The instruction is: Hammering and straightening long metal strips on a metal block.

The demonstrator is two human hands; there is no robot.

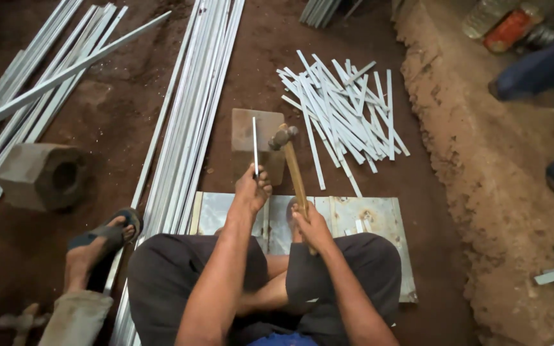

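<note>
Head view, looking down at a person seated cross-legged on bare reddish earth at the bottom centre of the frame. Their left hand (253, 186) is closed in a pinch around the near end of a thin metal strip (255, 144), which runs away from them across a flat steel block (246, 131) just above the middle of the frame. Their right hand (310, 224) is wrapped tight around the wooden handle of a hammer (292, 160), whose head sits at the right side of the block, close to the strip; whether it touches the block cannot be told. Between the block and the knees lies a worn metal sheet (367, 218). A loose pile of short cut strips (341, 109) lies to the upper right of the block, long metal bars (193, 109) run up the left centre, and a concrete block (40, 174) rests at the left edge. Another person's sandalled foot (100, 240) shows at lower left. By the look of it the step in hand is hammering the strip on the block; a clean blow would need the strip kept flat and steady, with the pinching fingers well back from the hammer head.
</note>
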